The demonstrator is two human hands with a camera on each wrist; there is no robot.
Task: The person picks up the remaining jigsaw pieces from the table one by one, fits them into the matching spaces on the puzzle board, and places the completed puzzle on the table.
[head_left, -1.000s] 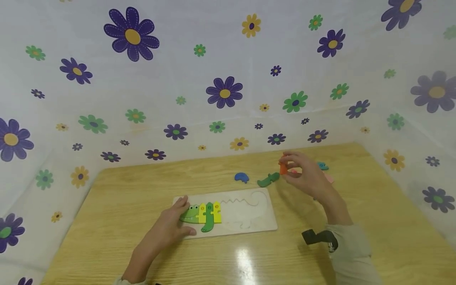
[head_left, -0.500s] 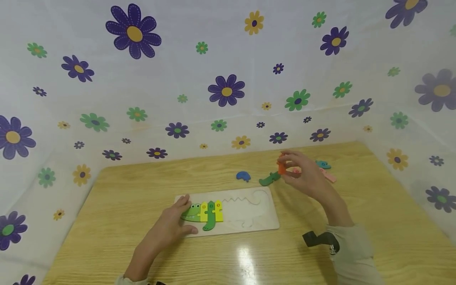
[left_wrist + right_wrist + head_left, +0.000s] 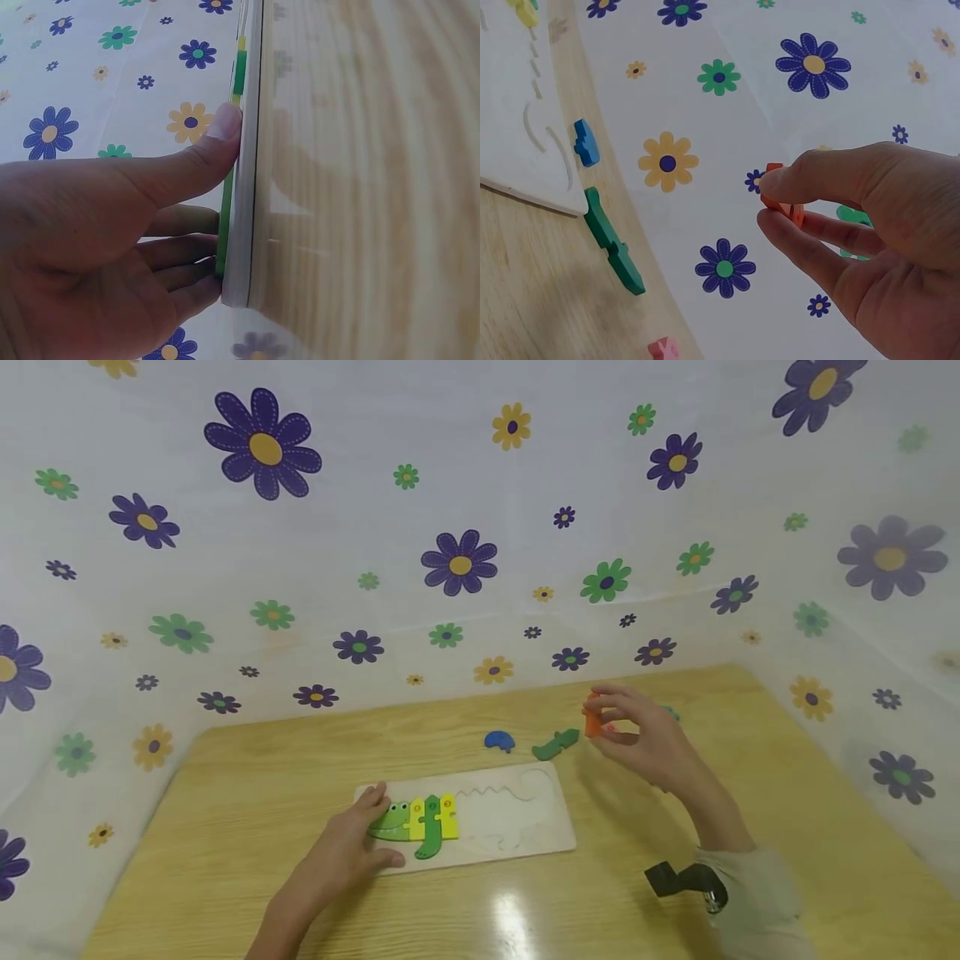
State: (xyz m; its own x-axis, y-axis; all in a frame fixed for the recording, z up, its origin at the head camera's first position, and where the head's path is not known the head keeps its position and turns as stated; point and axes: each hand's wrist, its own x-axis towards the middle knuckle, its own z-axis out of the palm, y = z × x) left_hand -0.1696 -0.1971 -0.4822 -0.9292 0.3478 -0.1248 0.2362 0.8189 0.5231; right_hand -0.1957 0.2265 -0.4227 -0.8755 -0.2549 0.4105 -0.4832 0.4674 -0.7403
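In the head view my left hand [image 3: 347, 847] rests on the left end of a pale wooden puzzle board [image 3: 517, 818], fingers on the green crocodile head piece [image 3: 392, 824] and thumb near the front edge. Beside the head sit yellow pieces [image 3: 449, 817] and a green leg piece [image 3: 430, 835], fitted in a row. Up at the back right, my right hand [image 3: 648, 739] pinches a small orange puzzle piece [image 3: 592, 714] between thumb and fingers. The right wrist view shows the orange piece [image 3: 784, 201] held in the air, partly covered by the fingertips.
Behind the board lie a loose blue piece [image 3: 499, 741] and a green piece [image 3: 557, 744]. A pink piece [image 3: 664, 349] shows low in the right wrist view. A teal piece [image 3: 672, 713] peeks out behind the right hand. Flower-printed cloth [image 3: 375, 527] encloses the table [image 3: 262, 760].
The head view has shifted a little. My right hand still holds the orange piece and now covers the pink piece seen to its right earlier. The left hand stays on the board.
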